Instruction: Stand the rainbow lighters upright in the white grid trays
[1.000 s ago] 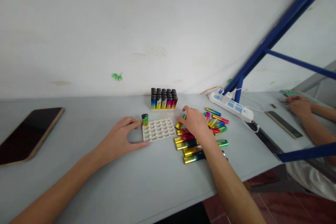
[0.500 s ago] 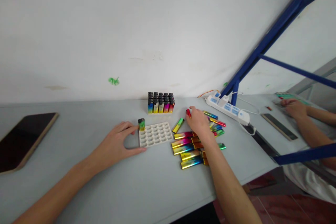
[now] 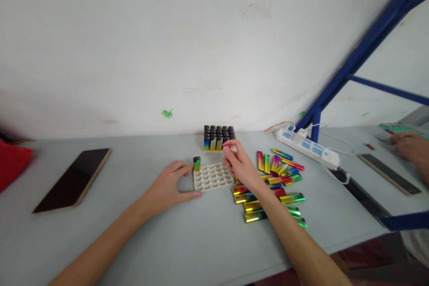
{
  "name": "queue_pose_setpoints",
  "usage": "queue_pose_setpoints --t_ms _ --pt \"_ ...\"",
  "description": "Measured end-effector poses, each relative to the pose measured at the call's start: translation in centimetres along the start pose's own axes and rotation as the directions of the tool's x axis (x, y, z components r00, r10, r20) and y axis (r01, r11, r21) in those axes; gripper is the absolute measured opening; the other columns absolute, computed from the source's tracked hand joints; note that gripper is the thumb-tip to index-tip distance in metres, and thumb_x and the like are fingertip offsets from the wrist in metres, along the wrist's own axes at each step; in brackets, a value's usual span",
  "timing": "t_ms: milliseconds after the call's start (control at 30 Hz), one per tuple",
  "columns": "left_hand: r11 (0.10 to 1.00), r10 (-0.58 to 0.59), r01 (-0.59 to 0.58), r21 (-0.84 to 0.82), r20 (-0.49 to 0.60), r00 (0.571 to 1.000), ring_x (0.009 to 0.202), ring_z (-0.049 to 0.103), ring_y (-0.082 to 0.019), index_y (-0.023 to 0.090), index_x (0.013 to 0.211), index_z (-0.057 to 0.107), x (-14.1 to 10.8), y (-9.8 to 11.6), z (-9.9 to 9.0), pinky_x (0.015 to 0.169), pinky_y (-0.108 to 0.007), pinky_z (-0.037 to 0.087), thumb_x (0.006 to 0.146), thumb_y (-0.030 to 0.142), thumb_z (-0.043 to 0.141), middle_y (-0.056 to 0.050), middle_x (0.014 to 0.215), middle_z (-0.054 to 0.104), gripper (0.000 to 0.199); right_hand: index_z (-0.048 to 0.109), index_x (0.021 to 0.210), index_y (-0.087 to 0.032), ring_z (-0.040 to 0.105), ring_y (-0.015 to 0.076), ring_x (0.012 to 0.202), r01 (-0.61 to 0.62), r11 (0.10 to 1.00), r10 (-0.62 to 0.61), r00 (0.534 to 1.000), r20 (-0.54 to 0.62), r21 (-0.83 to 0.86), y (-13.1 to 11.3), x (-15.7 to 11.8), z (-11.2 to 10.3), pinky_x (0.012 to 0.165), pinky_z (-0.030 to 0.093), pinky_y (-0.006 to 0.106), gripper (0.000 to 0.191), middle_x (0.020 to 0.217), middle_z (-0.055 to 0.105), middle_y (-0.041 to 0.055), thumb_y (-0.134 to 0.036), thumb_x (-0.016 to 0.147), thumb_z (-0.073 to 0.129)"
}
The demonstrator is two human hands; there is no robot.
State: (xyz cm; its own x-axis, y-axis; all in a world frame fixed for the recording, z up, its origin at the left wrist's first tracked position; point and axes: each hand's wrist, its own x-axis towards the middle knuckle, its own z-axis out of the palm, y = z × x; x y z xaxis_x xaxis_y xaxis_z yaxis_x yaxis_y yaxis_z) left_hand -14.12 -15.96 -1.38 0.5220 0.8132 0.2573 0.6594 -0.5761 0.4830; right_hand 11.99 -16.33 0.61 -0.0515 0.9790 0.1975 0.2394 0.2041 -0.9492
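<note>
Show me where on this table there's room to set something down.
Bare: tabletop between the dark panel and left hand; also nearside, between the forearms. Crowded: loose lighters from the tray towards the power strip.

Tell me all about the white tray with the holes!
The tray is off-white and four-sided, with rows of rounded hollows; it looks like plastic. It lies flat on the grey table. One green-and-yellow lighter stands in its far left corner. The left hand touches its left end; the right hand is near its right.
</note>
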Motion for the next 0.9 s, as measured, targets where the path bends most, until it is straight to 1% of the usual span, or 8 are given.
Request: queue_pose_setpoints --t_ms 100,200,267,400,600,767,833,900 --pt "1.0 0.006 -0.006 -0.001 -0.003 1.0 0.096 0.066 -0.028 0.022 0.111 0.074 -0.1 0.0 0.0 0.092 -0.042 0.056 0.075 0.071 0.08 -0.005 0.099 0.068 0.062 0.057 0.093 -0.024 0.045 0.0128 0.055 -0.025 0.998 0.024 0.999 -0.027 -0.052 -0.6 -0.5 1.1 0.052 0.035 0.023 0.04 0.063 0.05 -0.0071 -0.062 0.1 0.05" --pt "1.0 0.006 -0.006 0.004 0.008 1.0 0.096 0.065 -0.028 0.022 0.11 0.074 0.0 0.1 0.0 0.092 -0.042 0.055 0.075 0.072 0.08 -0.005 0.099 0.068 0.061 0.049 0.067 -0.023 0.043 0.0133 0.06 -0.03 0.986 0.014 0.995 -0.099 -0.162 -0.9 -0.8 1.7 0.056 0.032 0.026 0.053 0.06 0.046 -0.0047 -0.065 0.099 0.05" --pt "1.0 0.004 -0.004 0.004 0.008 1.0 0.097 0.065 -0.028 0.021 0.109 0.074 0.0 0.2 0.0 0.092 -0.042 0.055 0.075 0.071 0.08 -0.006 0.1 0.069 0.061 0.044 0.062 -0.023 0.041 0.0133 0.059 -0.035 0.978 0.006 0.99 -0.14 -0.206 -0.9 -1.0 1.9 0.057 0.029 0.027 0.051 0.058 0.044 -0.0049 -0.059 0.097 0.051" --pt "1.0 0.012 -0.012 0.002 -0.002 1.0 0.095 0.065 -0.027 0.022 0.11 0.073 0.0 0.2 -0.1 0.091 -0.041 0.054 0.075 0.069 0.081 -0.005 0.099 0.068 0.059 0.043 0.063 -0.024 0.043 0.0139 0.059 -0.028 0.968 -0.01 0.989 -0.15 -0.25 -0.5 -1.1 1.9 0.058 0.028 0.028 0.036 0.058 0.044 -0.0051 -0.042 0.094 0.049" --pt "1.0 0.014 -0.014 -0.003 0.01 1.0 0.094 0.065 -0.028 0.02 0.108 0.073 0.0 0.3 0.0 0.09 -0.042 0.054 0.074 0.07 0.082 -0.006 0.098 0.067 0.061 0.044 0.069 -0.024 0.046 0.0156 0.059 0.031 0.947 -0.059 0.995 -0.08 -0.319 -0.3 -1.2 1.9 0.06 0.031 0.029 0.045 0.061 0.049 -0.0042 -0.055 0.101 0.048" --pt "1.0 -0.009 0.009 0.008 0.024 1.0 0.095 0.065 -0.028 0.019 0.102 0.072 0.1 0.5 0.0 0.09 -0.043 0.054 0.073 0.07 0.083 -0.006 0.098 0.067 0.059 0.059 0.099 -0.023 0.065 0.0214 0.088 0.224 0.922 -0.202 0.974 0.101 -0.316 -0.8 -1.6 1.9 0.077 0.05 0.032 0.031 0.096 0.066 0.0065 -0.043 0.11 0.039" --pt "1.0 0.006 -0.006 0.013 0.012 1.0 0.094 0.064 -0.028 0.02 0.1 0.071 0.2 0.6 0.0 0.09 -0.042 0.054 0.074 0.07 0.082 -0.006 0.098 0.068 0.058 0.059 0.098 -0.023 0.065 0.0226 0.097 0.302 0.882 -0.28 0.953 0.114 -0.362 -0.9 -1.6 1.8 0.085 0.052 0.034 0.03 0.104 0.065 0.0093 -0.042 0.111 0.039" --pt "1.0 0.025 -0.025 0.015 0.003 1.0 0.093 0.064 -0.027 0.02 0.099 0.072 0.2 0.7 0.0 0.09 -0.041 0.054 0.075 0.071 0.082 -0.005 0.096 0.067 0.057 0.055 0.088 -0.024 0.064 0.0223 0.09 0.32 0.844 -0.293 0.947 0.131 -0.43 -0.9 -1.7 1.7 0.083 0.051 0.034 0.034 0.094 0.064 0.0067 -0.044 0.111 0.041"
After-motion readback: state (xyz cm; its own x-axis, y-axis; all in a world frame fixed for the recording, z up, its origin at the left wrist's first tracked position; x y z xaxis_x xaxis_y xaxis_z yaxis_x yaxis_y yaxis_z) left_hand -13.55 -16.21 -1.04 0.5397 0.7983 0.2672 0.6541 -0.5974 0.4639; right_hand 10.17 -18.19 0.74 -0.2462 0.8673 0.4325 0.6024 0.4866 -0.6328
